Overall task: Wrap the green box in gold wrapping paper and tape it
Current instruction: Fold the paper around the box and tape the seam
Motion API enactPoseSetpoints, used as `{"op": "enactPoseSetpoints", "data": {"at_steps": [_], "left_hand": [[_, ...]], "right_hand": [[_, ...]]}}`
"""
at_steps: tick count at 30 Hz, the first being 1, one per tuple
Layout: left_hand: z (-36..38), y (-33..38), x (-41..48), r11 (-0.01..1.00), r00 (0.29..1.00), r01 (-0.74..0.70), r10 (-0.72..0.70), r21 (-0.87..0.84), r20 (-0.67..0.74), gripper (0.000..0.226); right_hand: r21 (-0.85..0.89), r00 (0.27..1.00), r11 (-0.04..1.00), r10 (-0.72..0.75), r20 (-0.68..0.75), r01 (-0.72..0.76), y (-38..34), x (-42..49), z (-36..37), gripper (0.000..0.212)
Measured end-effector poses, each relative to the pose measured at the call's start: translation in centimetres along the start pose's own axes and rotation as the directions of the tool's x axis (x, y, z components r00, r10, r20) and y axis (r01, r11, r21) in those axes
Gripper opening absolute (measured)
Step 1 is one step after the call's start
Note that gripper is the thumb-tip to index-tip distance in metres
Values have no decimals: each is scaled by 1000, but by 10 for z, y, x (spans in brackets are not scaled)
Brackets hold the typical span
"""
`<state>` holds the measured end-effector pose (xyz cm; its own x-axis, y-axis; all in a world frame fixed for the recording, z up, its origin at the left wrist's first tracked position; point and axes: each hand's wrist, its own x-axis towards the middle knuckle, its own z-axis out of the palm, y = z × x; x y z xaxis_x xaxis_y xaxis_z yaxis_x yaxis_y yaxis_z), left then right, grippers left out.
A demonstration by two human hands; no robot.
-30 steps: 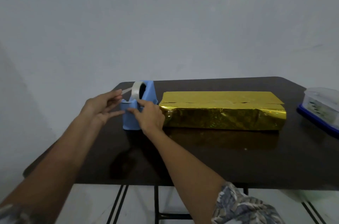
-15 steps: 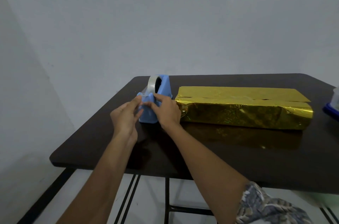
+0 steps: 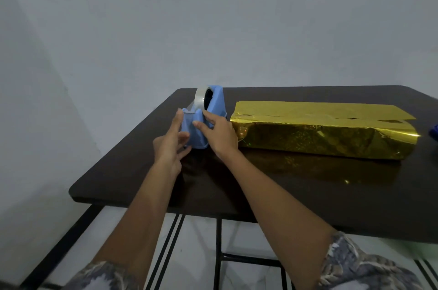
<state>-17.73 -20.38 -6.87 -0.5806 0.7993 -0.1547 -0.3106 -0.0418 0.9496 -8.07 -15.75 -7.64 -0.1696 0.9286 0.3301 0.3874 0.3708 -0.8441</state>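
My right hand [image 3: 220,134] lays straightened fingers on the blue plastic tape dispenser [image 3: 214,109], I judge to pin it to the dark table [image 3: 142,171]. My left hand [image 3: 169,147], fingers spread and holding nothing, reaches for the tape end. One dispenser carrying one clear tape roll [image 3: 201,97] stands just beside the one long gold-foil-wrapped box [image 3: 320,138], its green fully covered.

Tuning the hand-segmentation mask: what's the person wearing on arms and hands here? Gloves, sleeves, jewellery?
The left hand and right hand are bare: no gloves, rings or watch visible. Forearms bare. The left sleeve and right sleeve are short, grey-blue and white patterned fabric.
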Motion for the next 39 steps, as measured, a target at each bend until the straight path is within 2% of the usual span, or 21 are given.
{"op": "enactPoseSetpoints", "data": {"at_steps": [4,7,10,13,14,16,17,19,22,25,28,30,34,39], "left_hand": [[4,3,7,997,998,47,-50,59,40,42],[5,2,5,996,999,50,-50,79,-3,39],[2,2,-2,995,999,48,-47,89,-4,34],[-5,-3,-14,993,1000,15,-18,120,26,35],[-8,-5,-20,991,999,-13,8,129,43,34],[-4,-5,-38,982,988,-71,45,172,151,33],[2,-2,-48,975,970,-106,58,196,236,35],[27,10,-65,937,905,-217,88,273,417,44],[80,32,-74,792,790,-438,113,425,603,60],[135,41,-67,558,721,-577,5,596,693,57],[171,43,-58,315,734,-596,-158,738,660,48],[186,43,-52,219,762,-568,-224,793,608,46],[202,45,-38,110,802,-487,-337,866,494,48],[208,48,-28,18,818,-438,-406,899,407,49]], "right_hand": [[-13,1000,1000,-4,-11,4,1,0,0,46],[-23,1000,1000,16,-11,-17,-2,1,1,48],[-72,998,997,39,57,-35,-10,1,-7,44],[105,992,994,16,125,-29,-19,-15,-25,47],[177,995,984,-29,98,11,-21,-19,-36,46],[237,993,964,-110,-46,118,-18,-25,-74,33],[195,983,969,-127,-135,152,-15,-25,-95,29],[-35,962,992,-130,-241,125,-3,-26,-144,33],[-368,980,929,-97,-176,26,22,-29,-197,42],[-596,992,801,-29,-119,-48,43,-27,-224,49],[-682,992,723,51,-111,-114,56,-28,-230,55],[-688,994,718,51,-99,-106,63,-31,-229,58],[-719,998,692,18,-68,-61,67,-34,-226,57],[-743,998,668,-1,-56,-41,71,-33,-224,58]]}}
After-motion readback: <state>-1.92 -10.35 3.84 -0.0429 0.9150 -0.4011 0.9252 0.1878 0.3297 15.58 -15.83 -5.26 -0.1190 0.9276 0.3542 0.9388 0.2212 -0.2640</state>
